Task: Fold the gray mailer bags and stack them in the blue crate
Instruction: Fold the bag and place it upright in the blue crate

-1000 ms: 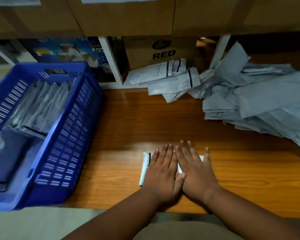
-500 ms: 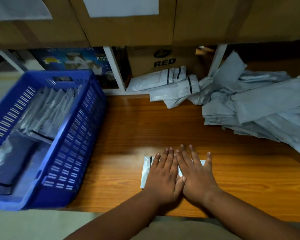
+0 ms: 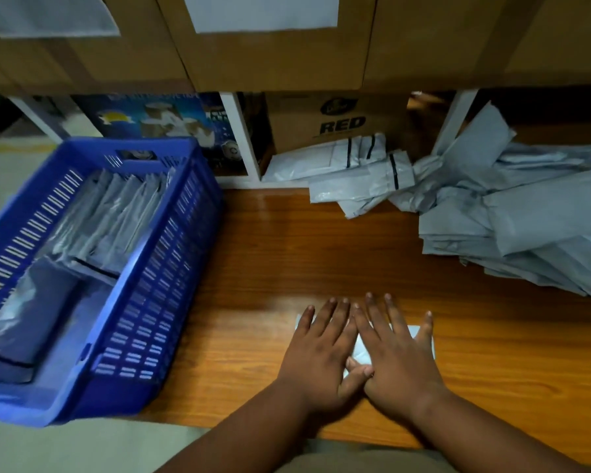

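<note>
Hands, left [image 3: 321, 356] and right [image 3: 396, 356], lie flat with fingers spread, gripping nothing, pressing a folded bag [image 3: 360, 349] on the table [image 3: 287, 254] (creasing step, it looks), so next probably comes lifting it into the crate [image 3: 157, 302] alongside.

Both hands lie flat, palms down, side by side — left hand [image 3: 319, 356] and right hand [image 3: 394, 360] with fingers spread, thumbs touching, forearms converging from below
</note>
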### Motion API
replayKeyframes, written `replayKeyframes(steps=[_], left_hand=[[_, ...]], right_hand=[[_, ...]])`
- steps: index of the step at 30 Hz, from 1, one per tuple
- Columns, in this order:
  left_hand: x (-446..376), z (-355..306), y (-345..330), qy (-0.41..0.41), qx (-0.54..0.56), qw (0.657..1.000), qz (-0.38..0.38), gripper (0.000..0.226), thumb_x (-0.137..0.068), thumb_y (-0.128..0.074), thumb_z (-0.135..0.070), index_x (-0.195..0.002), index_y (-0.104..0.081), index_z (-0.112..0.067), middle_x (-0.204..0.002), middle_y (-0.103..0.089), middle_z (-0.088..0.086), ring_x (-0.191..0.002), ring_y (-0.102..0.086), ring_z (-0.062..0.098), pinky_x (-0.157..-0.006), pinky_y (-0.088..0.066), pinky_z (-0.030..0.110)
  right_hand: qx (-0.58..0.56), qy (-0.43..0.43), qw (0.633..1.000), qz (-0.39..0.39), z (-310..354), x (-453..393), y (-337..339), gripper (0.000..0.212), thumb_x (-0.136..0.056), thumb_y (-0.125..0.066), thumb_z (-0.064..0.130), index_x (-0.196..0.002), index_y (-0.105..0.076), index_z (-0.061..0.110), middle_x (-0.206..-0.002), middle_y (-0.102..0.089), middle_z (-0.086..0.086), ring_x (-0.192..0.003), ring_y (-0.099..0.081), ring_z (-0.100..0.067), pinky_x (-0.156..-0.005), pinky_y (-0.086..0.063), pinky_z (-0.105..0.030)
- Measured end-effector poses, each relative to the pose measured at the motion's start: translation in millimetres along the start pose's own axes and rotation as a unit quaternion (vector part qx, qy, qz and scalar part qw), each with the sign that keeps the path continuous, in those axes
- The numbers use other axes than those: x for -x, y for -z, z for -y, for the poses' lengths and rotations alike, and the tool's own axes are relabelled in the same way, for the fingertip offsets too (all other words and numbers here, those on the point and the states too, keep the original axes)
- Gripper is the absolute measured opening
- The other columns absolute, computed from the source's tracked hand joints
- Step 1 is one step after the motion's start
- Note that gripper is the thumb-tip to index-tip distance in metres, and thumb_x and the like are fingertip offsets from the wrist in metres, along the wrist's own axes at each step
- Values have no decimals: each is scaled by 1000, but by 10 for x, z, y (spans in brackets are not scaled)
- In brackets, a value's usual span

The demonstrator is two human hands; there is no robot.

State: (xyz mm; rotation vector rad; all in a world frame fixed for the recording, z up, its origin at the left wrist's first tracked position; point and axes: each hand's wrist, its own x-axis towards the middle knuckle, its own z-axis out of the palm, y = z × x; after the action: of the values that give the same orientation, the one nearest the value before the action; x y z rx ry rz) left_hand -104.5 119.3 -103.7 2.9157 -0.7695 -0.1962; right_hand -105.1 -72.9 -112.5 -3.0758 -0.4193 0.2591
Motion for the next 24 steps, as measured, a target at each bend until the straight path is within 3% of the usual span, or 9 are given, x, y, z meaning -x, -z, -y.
replayKeyframes(steps=[8,12,15,17,19,22,24], left_hand=[[-44,57,-48,-4,-11,1000,6,89,-100,-24,-80,-171,-11,-27,-179,-5,6,-165,4,27,-129,-6,60],[-27,198,-24,-23,-21,999,10,80,-106,-22,-73,-171,-8,-28,-179,-2,7,-165,5,26,-130,-7,58],[16,324,28,-5,-14,1000,17,78,-108,-22,-69,-171,-10,-24,-178,1,5,-165,6,21,-131,-8,53],[-30,335,128,1,-18,1000,19,85,-104,-29,-74,-170,-19,-21,-178,-11,6,-164,-9,25,-130,-17,50],[-124,263,284,13,-37,999,11,92,-93,-43,-79,-165,-29,-23,-169,-34,6,-153,-34,31,-120,-35,47],[-255,142,515,60,-30,997,48,98,-78,-69,-76,-157,-32,-34,-149,-47,1,-131,-50,30,-103,-48,43],[-321,123,634,102,-19,990,98,92,-70,-82,-71,-146,-44,-37,-139,-56,-1,-122,-59,28,-94,-51,40]], right_hand=[[-22,9,1000,0,-18,-5,100,96,-95,-24,85,-171,3,32,-178,12,0,-164,13,-29,-119,5,-79],[-44,58,997,14,-191,-7,136,96,-95,-29,85,-172,-7,32,-179,3,-1,-165,9,-28,-123,0,-75],[-44,90,994,38,-392,-29,217,91,-97,-19,85,-171,-2,35,-179,11,5,-164,16,-20,-127,5,-67],[-46,106,992,43,-465,-23,270,90,-97,-19,84,-171,-2,36,-178,14,5,-163,17,-18,-128,7,-63],[-52,112,991,53,-507,-26,334,88,-96,-27,82,-169,-16,35,-179,2,2,-165,4,-23,-130,0,-59],[-53,133,989,26,-505,-60,464,72,-90,-48,75,-147,-48,31,-157,-41,-2,-144,-39,-31,-116,-34,-50],[-46,141,988,32,-472,-107,574,68,-88,-57,71,-142,-46,32,-140,-47,0,-129,-46,-28,-104,-41,-45]])
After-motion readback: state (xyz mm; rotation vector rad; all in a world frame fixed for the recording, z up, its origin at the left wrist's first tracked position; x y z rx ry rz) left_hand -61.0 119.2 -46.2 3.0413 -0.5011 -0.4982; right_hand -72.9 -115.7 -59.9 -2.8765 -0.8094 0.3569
